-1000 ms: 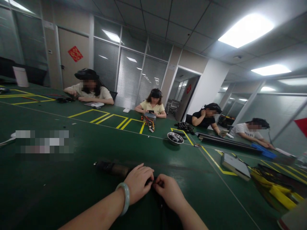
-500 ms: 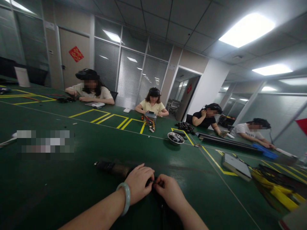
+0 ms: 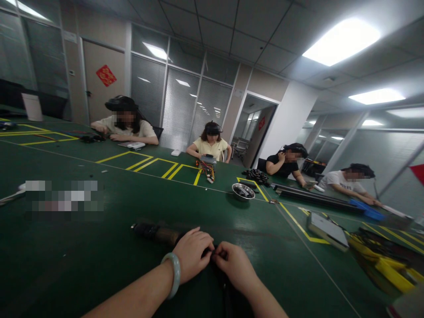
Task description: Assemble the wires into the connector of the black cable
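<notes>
On the green table [image 3: 109,247] lies a long dark object [image 3: 165,235] with a brownish middle part and a black, metal-tipped end pointing left. My left hand [image 3: 194,254], with a pale green bangle at its wrist, rests over the right part of it, fingers curled round something black. Close against its fingertips, my right hand [image 3: 233,265] pinches a small dark piece that is too small to make out. Dark material hangs or lies below both hands, toward the front edge of the view, and its shape is hard to tell.
A metal bowl [image 3: 243,191] with dark parts stands beyond my hands. Wired parts [image 3: 207,165] and black pieces [image 3: 256,176] lie farther back. At the right are a grey box [image 3: 327,230], a yellow tray [image 3: 394,269] and black bars [image 3: 314,197]. Four people sit across the table.
My hands keep almost the same pose and place. Across the table, the middle person's arm has drawn back toward the body.
</notes>
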`<state>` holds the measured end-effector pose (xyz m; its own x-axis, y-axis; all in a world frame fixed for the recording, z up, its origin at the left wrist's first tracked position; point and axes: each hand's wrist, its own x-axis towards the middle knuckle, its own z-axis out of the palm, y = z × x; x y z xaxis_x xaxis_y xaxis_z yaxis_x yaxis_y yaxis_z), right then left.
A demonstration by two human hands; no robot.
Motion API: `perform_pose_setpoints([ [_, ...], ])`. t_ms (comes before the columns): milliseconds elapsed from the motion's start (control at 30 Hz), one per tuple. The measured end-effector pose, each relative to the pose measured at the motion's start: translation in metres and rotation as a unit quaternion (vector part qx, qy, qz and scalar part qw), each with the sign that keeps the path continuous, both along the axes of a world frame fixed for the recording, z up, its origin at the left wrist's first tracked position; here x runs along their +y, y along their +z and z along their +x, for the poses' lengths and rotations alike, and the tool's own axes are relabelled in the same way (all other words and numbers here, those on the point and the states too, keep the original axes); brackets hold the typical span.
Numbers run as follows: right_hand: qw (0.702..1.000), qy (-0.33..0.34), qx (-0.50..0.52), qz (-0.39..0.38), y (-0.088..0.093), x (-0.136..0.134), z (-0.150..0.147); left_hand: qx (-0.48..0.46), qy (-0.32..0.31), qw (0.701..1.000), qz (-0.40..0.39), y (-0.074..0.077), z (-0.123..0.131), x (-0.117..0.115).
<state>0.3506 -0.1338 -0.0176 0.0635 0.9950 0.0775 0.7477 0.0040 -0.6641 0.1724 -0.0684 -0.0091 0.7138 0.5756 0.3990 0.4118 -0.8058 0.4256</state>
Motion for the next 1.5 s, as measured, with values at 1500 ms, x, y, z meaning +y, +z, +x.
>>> perform_pose_setpoints([
  [1500, 1.000, -0.017, -0.002, 0.003, -0.0051, -0.0003, 0.0026, 0.022, -0.003, 0.999, 0.023, -0.0064, 0.0036, 0.0049],
])
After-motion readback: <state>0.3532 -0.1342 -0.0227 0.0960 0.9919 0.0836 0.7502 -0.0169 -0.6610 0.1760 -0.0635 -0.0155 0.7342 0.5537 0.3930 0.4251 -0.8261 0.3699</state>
